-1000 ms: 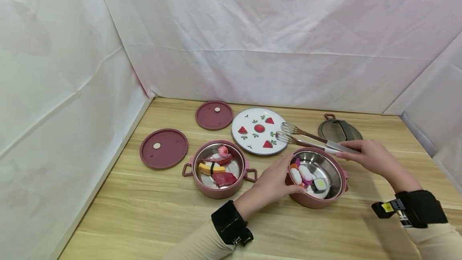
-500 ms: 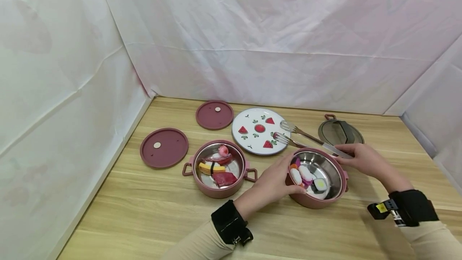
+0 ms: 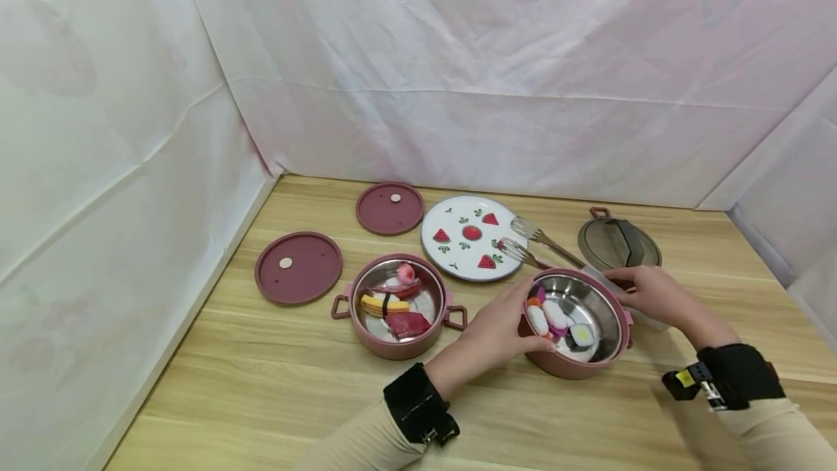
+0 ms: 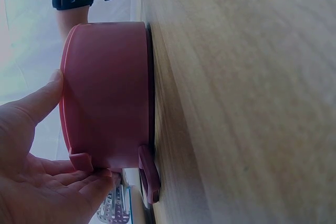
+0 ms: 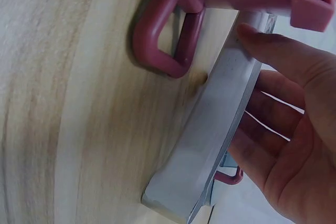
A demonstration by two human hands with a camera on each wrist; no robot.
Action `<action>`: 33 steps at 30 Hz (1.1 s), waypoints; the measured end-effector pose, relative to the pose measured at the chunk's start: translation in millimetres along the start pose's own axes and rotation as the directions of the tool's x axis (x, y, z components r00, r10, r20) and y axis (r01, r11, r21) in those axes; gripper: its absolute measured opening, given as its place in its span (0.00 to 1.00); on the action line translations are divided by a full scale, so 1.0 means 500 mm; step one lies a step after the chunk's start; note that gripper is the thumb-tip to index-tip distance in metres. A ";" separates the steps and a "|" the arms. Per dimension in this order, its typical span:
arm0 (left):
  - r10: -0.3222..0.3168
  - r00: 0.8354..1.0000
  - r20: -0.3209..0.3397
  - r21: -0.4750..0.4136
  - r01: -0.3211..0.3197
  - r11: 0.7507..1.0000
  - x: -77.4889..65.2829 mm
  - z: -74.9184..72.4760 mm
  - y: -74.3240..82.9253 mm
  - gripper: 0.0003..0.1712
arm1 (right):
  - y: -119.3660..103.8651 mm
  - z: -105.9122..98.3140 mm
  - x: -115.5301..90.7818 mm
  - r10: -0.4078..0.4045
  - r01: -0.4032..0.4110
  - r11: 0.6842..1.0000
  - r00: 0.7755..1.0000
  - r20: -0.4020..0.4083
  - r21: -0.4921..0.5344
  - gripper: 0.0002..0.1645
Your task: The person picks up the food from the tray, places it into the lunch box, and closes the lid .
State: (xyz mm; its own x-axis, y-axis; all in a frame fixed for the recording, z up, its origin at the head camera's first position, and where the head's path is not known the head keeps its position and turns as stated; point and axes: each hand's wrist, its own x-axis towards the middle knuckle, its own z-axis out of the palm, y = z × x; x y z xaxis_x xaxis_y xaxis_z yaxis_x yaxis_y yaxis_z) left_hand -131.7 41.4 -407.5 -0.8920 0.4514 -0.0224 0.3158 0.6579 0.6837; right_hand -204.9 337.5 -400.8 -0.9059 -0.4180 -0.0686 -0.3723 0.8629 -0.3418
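The left hand (image 3: pixel 493 329) grips the left side of a pink pot (image 4: pixel 107 93), thumb at the near rim and fingers by its handle. Inside this pot, in the head view, lie toy sushi pieces: white-topped pieces (image 3: pixel 554 314) and a dark-wrapped roll (image 3: pixel 580 336). Behind the pot's far right rim, the right hand (image 3: pixel 657 298) holds a pair of tongs with fork-like ends (image 3: pixel 522 251). Their grey handle (image 5: pixel 207 124) lies between thumb and fingers in the right wrist view, low over the table, beside the pot's looped handle (image 5: pixel 165 30). The tong tips overlap the plate.
Left of the hands stands a second pink pot (image 3: pixel 373 346) holding toy food. Two dark red lids (image 3: pixel 298 286) (image 3: pixel 390 216) lie at the back left, near a white plate (image 3: pixel 451 213) with watermelon prints. A glass lid (image 3: pixel 604 246) lies back right. White cloth walls enclose the table.
The right hand has moved slightly left and then down, lowering the tongs' handle behind the pot's rim. The left hand and the pot have stayed in place.
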 end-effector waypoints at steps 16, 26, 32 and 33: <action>-0.012 1.000 0.003 -0.003 0.012 1.000 -0.003 -0.003 0.004 0.56 | -0.002 0.002 -0.001 -0.004 0.003 0.999 1.000 0.026 0.051 0.28; -0.014 1.000 -0.001 -0.001 0.014 1.000 -0.005 -0.002 0.004 0.57 | -0.024 -0.026 -0.025 -0.012 0.014 1.000 0.994 -0.109 0.018 0.27; -0.027 1.000 0.002 -0.017 0.028 0.999 -0.007 -0.003 0.004 0.57 | -0.064 -0.046 -0.050 -0.041 0.049 0.997 0.989 -0.142 0.055 0.32; -0.032 0.999 0.003 -0.018 0.032 0.999 -0.006 -0.003 0.003 0.57 | -0.072 -0.047 -0.054 -0.048 0.057 0.996 0.989 -0.140 0.063 0.34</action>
State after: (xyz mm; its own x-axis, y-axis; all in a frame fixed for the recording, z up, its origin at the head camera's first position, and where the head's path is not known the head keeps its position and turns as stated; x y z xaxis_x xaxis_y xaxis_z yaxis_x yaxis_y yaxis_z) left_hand -128.7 40.3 -405.3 -0.9006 0.4323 -0.0462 0.2816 0.6610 0.6956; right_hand -171.7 324.3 -364.7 -0.9064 -0.4149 0.0800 -0.4100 0.8181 -0.4032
